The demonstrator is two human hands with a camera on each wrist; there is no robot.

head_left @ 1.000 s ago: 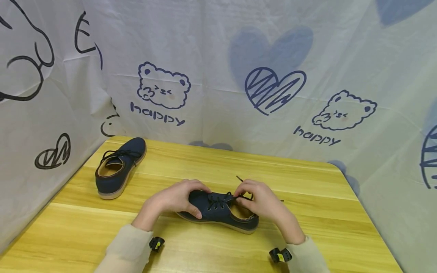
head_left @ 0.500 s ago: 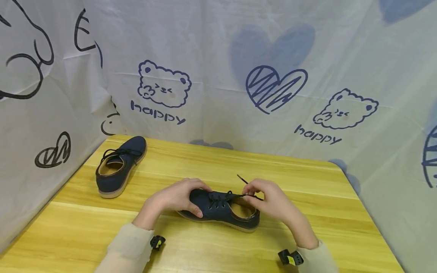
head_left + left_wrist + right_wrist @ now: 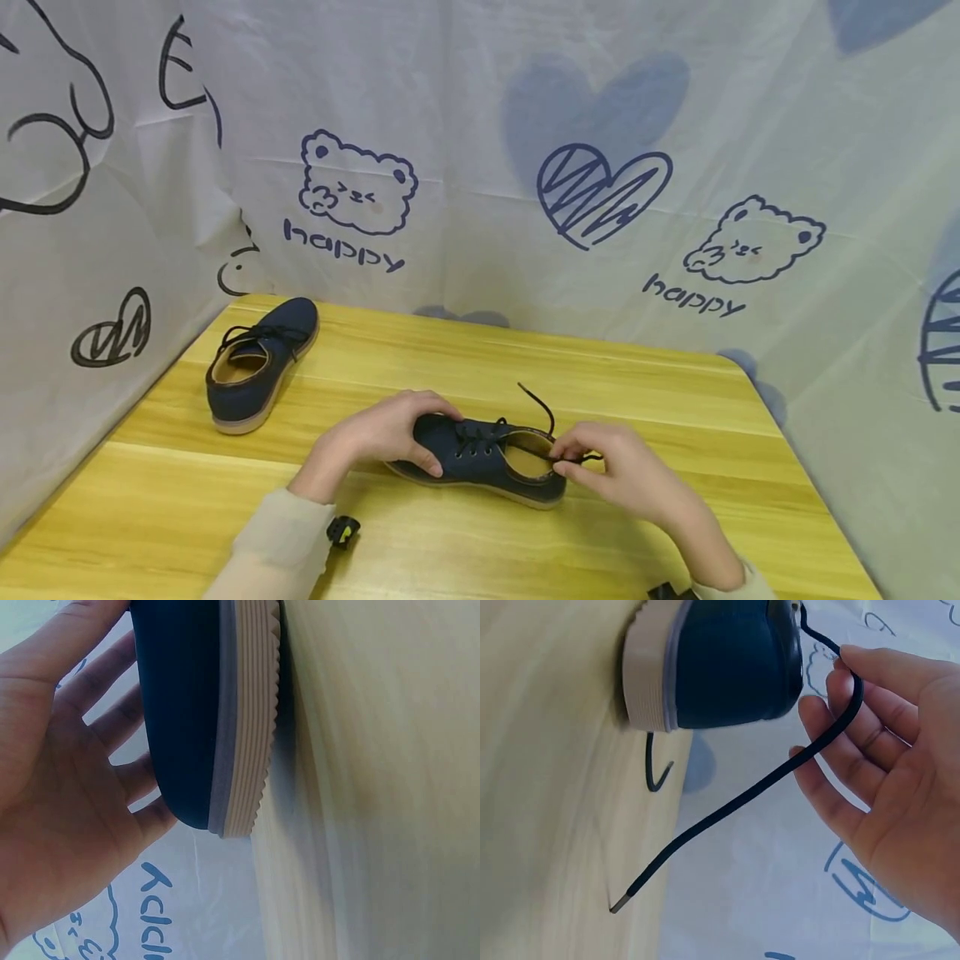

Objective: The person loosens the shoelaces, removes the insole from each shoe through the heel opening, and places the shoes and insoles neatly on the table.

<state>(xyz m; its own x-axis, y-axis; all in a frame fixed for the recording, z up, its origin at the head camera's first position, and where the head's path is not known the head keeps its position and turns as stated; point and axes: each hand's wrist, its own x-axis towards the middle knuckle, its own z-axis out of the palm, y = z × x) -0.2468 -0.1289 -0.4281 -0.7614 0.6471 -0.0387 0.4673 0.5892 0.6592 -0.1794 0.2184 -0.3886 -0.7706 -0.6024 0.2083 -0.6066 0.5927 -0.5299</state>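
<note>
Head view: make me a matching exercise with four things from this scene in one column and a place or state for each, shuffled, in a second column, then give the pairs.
Things
1. left hand
2. right hand
3. near shoe
4. far shoe

Places or states
A. stands alone near the table's far left corner
B. pinches a dark shoelace by the heel
C. lies between the two hands on the wooden table
D. rests over the toe of a shoe

Pairs: 1-D, 2-B, 3-C, 4-A
</note>
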